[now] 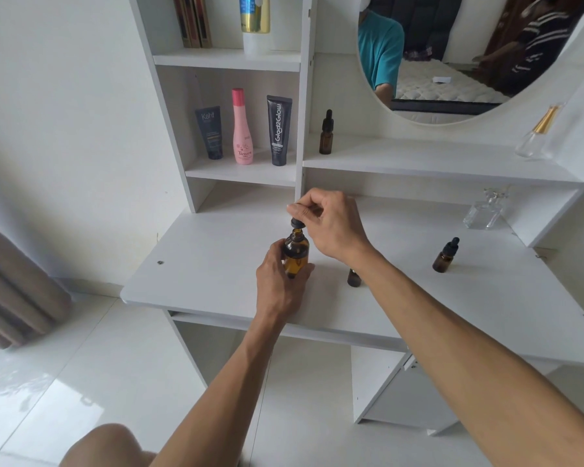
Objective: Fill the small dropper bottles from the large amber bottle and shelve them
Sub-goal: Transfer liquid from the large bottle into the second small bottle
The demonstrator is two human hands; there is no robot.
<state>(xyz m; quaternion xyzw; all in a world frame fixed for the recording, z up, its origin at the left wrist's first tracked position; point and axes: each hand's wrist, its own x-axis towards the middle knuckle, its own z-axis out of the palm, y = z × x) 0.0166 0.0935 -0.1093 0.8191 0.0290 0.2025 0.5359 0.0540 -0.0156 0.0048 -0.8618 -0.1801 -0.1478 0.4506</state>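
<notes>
A: What's around your hands in the head view?

B: Your left hand (279, 274) grips the big bottle (295, 254) standing on the desk (199, 264), fingers curled round its body. Your right hand (331, 224) pinches a black dropper cap (297, 223) just above its open neck.

A: And nearby?

B: A capped dropper bottle (445, 256) stands well off to your right on the desk; another (326, 133) stands on the shelf (435, 161) under the mirror (469, 55). Two dark tubes (210, 133) and a pink bottle (242, 128) fill the cubby beside it. A clear glass bottle (482, 212) sits at the desk's back.

A: Anything you can't make out?

B: Your right forearm covers most of a third small bottle (353, 279); whether it's capped, you can't tell. The dropper's tube isn't visible
</notes>
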